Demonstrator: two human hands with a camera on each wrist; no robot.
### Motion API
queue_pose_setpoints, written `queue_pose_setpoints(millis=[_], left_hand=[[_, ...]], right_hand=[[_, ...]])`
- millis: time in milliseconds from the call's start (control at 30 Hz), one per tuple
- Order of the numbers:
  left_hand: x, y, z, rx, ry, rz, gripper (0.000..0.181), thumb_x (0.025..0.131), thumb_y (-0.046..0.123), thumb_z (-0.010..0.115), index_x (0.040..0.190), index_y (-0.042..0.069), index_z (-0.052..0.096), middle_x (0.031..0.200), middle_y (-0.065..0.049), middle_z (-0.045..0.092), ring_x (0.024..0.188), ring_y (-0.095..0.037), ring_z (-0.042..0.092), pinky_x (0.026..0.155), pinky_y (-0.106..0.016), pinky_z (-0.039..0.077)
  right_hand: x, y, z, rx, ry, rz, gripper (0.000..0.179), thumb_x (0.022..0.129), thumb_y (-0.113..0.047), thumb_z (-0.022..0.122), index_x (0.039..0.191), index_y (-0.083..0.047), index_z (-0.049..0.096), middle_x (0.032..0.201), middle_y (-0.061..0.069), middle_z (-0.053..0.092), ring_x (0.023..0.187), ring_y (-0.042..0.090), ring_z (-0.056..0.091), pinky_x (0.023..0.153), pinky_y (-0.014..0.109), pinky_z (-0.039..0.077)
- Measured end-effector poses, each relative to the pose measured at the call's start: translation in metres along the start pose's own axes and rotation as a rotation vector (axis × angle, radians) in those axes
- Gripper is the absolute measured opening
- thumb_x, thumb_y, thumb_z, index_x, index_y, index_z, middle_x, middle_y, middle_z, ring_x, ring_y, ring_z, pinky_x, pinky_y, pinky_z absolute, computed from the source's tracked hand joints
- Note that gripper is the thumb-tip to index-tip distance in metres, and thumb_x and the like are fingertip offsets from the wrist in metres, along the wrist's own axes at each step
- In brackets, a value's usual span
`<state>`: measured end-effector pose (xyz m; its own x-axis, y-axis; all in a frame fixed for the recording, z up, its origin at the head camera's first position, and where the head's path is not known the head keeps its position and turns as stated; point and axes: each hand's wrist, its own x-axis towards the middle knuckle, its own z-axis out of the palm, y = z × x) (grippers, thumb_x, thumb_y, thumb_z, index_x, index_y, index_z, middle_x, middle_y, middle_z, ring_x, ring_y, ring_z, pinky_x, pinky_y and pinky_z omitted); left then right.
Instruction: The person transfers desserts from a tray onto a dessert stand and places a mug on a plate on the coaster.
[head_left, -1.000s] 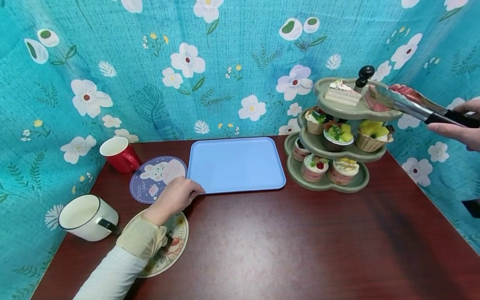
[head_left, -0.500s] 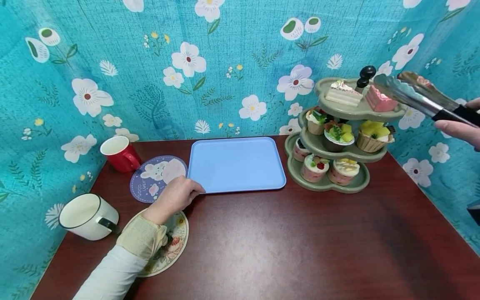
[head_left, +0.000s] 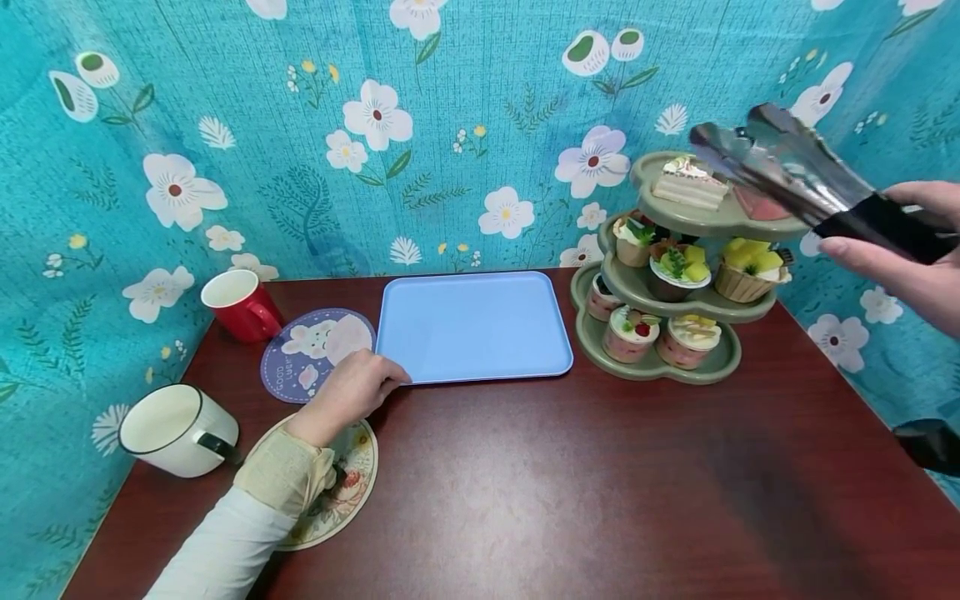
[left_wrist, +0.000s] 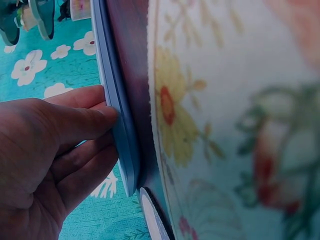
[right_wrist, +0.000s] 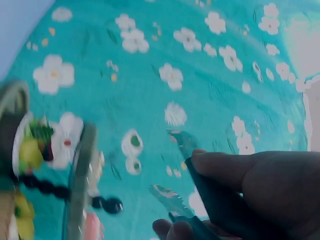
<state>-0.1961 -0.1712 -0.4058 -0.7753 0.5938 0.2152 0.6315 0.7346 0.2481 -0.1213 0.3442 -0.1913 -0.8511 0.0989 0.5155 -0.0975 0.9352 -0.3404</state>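
My left hand [head_left: 358, 387] pinches the near left corner of a light blue tray [head_left: 476, 329]; in the left wrist view the thumb [left_wrist: 102, 120] lies on its rim. At the right, my right hand [head_left: 911, 250] grips metal tongs [head_left: 795, 171] by their black handles. The tongs' arms are spread, with nothing between the tips. They overlap the top tier of a green three-tier stand [head_left: 678, 218] in the head view, covering its knob. A white cake slice [head_left: 690, 187] and a pink cake slice [head_left: 759, 203], partly hidden, sit on that tier.
Fruit-topped cups and tarts [head_left: 678, 267] fill the stand's lower tiers. On the left are a red mug [head_left: 238, 307], a white mug [head_left: 178, 429], a purple round mat [head_left: 300, 367] and a floral round mat [head_left: 352, 483] under my left forearm. A flowered cloth [head_left: 450, 125] hangs behind.
The tongs have come away from the pink slice, first rightward, then up and left over the top tier. The pink slice stays on the stand. My left hand has not moved.
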Motion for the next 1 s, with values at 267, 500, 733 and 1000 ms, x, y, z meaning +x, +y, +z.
queue_pose_setpoints(millis=[267,500,733,1000], left_hand=[[0.002,0.001,-0.001,0.0,0.003,-0.011,0.016,0.085,0.001,0.072,0.09,0.014,0.081,0.089,-0.001,0.078,0.082,-0.016,0.073,0.075,-0.036,0.059],[0.002,0.002,0.0,0.013,0.001,-0.01,0.016,0.085,0.001,0.072,0.09,0.014,0.081,0.089,0.0,0.078,0.081,-0.016,0.073,0.075,-0.036,0.059],[0.002,0.002,0.002,0.009,-0.004,-0.008,0.018,0.085,-0.001,0.071,0.09,0.014,0.081,0.089,0.0,0.078,0.081,-0.016,0.073,0.075,-0.036,0.059],[0.001,0.002,0.001,-0.002,-0.007,-0.015,0.017,0.086,0.0,0.071,0.09,0.013,0.081,0.089,-0.001,0.078,0.081,-0.016,0.073,0.075,-0.036,0.059]], right_hand=[[-0.013,-0.039,0.028,-0.156,-0.199,-0.159,0.063,0.084,-0.046,0.075,0.126,-0.001,0.06,0.081,0.025,0.064,0.056,0.024,0.048,0.047,0.03,0.03],[-0.025,-0.054,0.087,0.005,-0.304,-0.221,0.056,0.082,-0.043,0.079,0.123,-0.008,0.063,0.078,0.009,0.064,0.062,0.02,0.05,0.051,0.03,0.034],[-0.029,-0.061,0.155,0.112,-0.363,-0.248,0.054,0.085,-0.041,0.076,0.124,-0.007,0.06,0.094,0.012,0.069,0.074,0.025,0.059,0.061,0.037,0.044],[-0.029,-0.069,0.215,0.193,-0.434,-0.211,0.052,0.081,-0.038,0.078,0.12,-0.008,0.062,0.092,0.009,0.069,0.077,0.023,0.06,0.066,0.036,0.046]])
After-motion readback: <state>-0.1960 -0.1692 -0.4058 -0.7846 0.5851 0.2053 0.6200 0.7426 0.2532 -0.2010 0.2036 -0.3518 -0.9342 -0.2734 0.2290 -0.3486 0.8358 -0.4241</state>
